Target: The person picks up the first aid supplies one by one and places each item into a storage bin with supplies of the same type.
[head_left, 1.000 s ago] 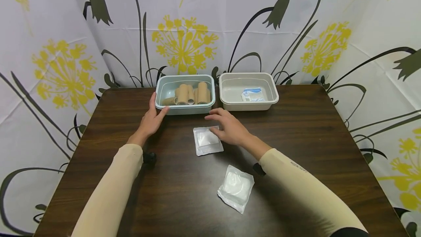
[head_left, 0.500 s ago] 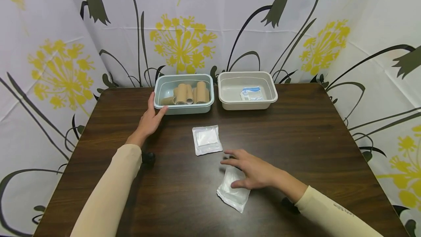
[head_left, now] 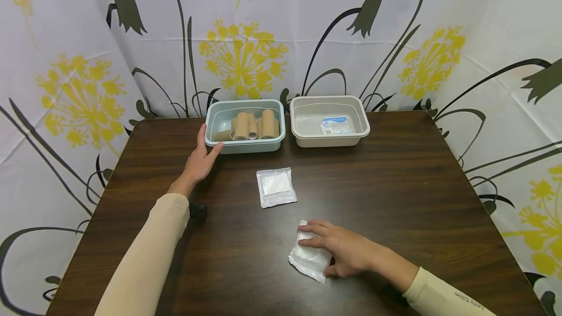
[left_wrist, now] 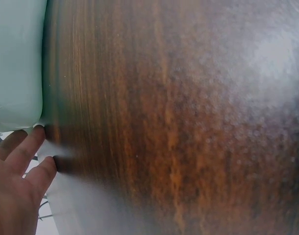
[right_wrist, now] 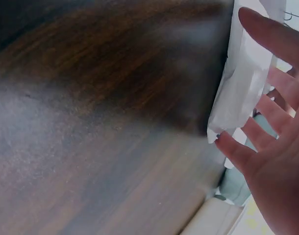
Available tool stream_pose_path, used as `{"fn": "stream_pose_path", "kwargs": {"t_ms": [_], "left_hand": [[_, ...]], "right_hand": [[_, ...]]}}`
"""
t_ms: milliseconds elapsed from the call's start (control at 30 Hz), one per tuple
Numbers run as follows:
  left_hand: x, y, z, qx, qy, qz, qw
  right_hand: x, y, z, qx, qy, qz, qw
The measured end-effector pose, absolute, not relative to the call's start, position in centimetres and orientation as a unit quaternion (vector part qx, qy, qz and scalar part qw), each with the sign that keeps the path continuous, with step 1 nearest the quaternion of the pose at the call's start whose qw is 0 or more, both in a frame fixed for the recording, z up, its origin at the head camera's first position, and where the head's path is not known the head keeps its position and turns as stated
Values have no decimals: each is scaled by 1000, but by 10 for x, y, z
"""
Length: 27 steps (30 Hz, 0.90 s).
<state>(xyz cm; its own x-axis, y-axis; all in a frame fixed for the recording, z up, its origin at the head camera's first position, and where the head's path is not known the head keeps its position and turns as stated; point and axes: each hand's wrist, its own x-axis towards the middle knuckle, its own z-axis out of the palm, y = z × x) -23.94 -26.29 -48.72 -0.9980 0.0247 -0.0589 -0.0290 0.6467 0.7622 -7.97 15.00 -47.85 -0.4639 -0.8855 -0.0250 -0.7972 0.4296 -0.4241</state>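
My left hand [head_left: 197, 162] touches the front left corner of a light blue plastic bin [head_left: 246, 147], thumb along the front and fingers down the side. Inside stand and lie several cardboard tubes [head_left: 242, 126]. Seen from the left wrist, the fingertips [left_wrist: 39, 129] meet the bin's lower edge. My right hand [head_left: 347, 248] is spread over a white sealed packet [head_left: 309, 260] on the table, covering its right part. In the right wrist view the thumb overlaps one end of this packet and the little finger reaches the other. A second white packet [head_left: 276, 187] lies flat farther back.
A beige bin [head_left: 330, 141] stands right of the blue one, holding a small white-and-blue packet [head_left: 335, 126]. Both bins sit at the back edge of the dark wood table [head_left: 237, 257]. Behind hangs a flower-patterned curtain [head_left: 285, 9].
My right hand has drawn back from beside the farther packet to the nearer one and lowered onto it. My left hand stays at the blue bin. Both packets lie where they were.
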Motion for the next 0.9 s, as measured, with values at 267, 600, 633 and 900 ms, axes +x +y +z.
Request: {"fn": "stream_pose_path", "kwargs": {"t_ms": [267, 600, 633, 900], "left_hand": [[-239, -263, -489, -3, 909, 416, 34], [-236, -269, -484, -3, 910, 414, 30], [-236, -269, -484, -4, 909, 415, 29], [-239, -263, -487, -2, 908, 417, 37]], "right_hand": [[-78, 150, -479, -513, 834, -168, 112], [-85, 151, -484, -520, 831, -174, 98], [-85, 152, -485, -519, 831, -176, 97], [-87, 160, -477, -505, 840, -181, 85]]}}
